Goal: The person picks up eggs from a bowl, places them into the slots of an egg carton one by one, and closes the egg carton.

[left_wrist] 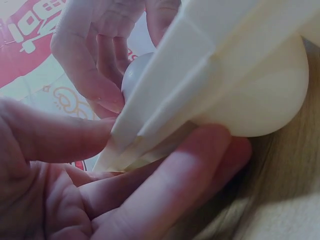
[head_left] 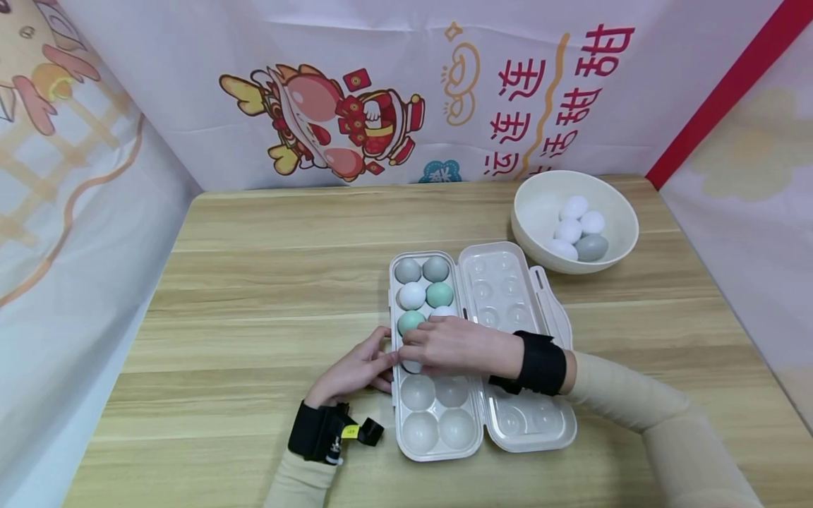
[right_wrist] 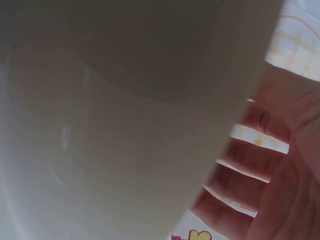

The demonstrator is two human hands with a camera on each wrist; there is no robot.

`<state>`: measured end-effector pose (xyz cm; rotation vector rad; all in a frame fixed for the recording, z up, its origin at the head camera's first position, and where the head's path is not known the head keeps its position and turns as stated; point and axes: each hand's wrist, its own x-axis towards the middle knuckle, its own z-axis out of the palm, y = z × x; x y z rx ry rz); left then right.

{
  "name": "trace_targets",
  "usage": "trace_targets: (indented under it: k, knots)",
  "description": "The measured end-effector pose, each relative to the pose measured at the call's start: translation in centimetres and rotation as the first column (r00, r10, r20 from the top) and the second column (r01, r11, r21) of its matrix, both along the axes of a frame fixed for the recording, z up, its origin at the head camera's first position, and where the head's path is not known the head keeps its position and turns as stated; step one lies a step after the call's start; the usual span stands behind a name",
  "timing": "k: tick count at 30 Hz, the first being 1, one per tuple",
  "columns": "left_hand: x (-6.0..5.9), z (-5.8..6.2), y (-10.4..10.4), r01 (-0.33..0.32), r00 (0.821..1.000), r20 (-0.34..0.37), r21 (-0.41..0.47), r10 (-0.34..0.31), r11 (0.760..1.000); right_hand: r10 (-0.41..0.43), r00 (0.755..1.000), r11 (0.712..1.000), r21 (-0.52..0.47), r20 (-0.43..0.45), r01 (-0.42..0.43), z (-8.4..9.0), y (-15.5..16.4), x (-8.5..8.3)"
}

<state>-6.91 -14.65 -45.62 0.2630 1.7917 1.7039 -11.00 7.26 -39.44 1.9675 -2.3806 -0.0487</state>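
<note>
A pale plastic egg box (head_left: 438, 453) lies opened out on the table, its lid (head_left: 536, 427) folded back to the right. Grey eggs (head_left: 435, 269), white eggs (head_left: 412, 295) and green eggs (head_left: 440, 294) fill its far cups; the nearest cups hold nothing. My left hand (head_left: 356, 367) pinches the box's left rim, thumb above and fingers beneath, as the left wrist view shows. Over the middle cups, my right hand (head_left: 454, 346) holds a white egg (left_wrist: 134, 75) at a cup, its fingers round it. In the right wrist view, the pale lid (right_wrist: 115, 150) hides the fingertips.
At the back right stands a cream bowl (head_left: 530, 212) with several white eggs and one grey egg. The lid's handle (head_left: 557, 310) points towards it. Printed cloth (head_left: 381, 28) hangs behind the wooden table (head_left: 254, 282) and at both sides.
</note>
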Motion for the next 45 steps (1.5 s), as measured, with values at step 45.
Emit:
trace_targets:
  k: [45]
  knots:
    - [0.1,-0.2,0.6,-0.047,0.999,0.02,0.043,0.046,0.998,-0.635,0.713,0.736,-0.045,0.298,0.675,9.0,13.4,-11.8]
